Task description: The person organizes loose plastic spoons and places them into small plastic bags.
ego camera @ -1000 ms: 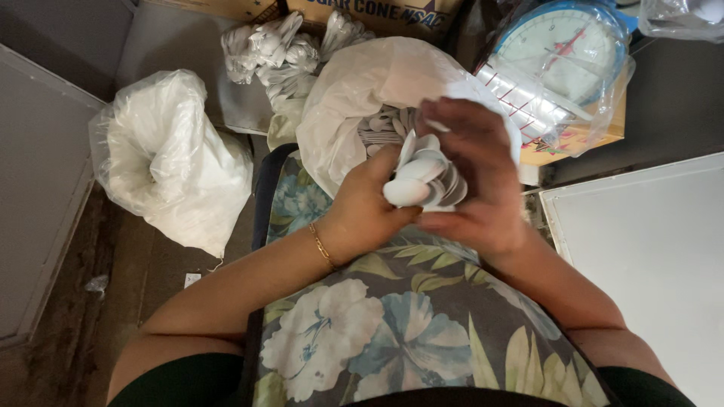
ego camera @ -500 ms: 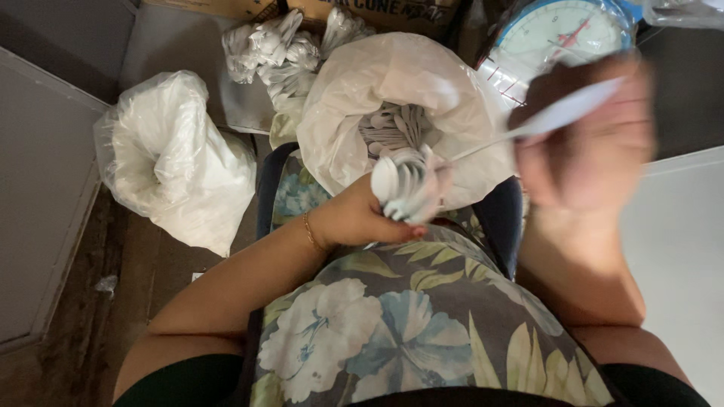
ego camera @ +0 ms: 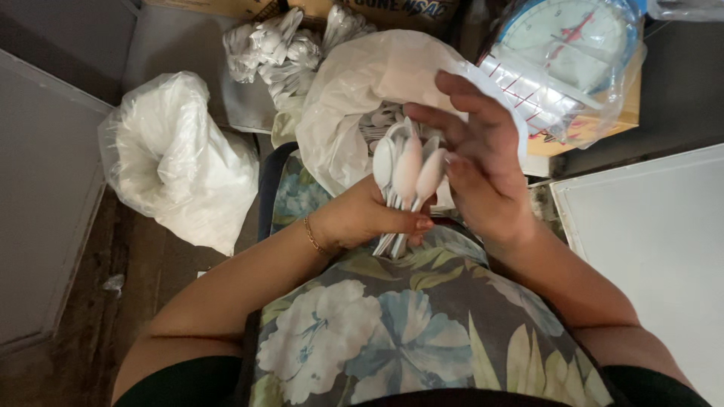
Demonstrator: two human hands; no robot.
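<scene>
Here, in the head view, the left hand [ego camera: 362, 218] has its fingers curled tight round a bunch of white plastic spoons [ego camera: 407, 169], bowls up, over the flowered lap. The right hand [ego camera: 483, 173] stands just beside the bowls, fingers spread and straight, fingertips touching the outer spoon. Behind them gapes an open plastic bag of spoons [ego camera: 354, 98]. A tied white bag [ego camera: 177, 166] lies on the floor at left; a wrapped dial scale [ego camera: 573, 53] sits at upper right.
</scene>
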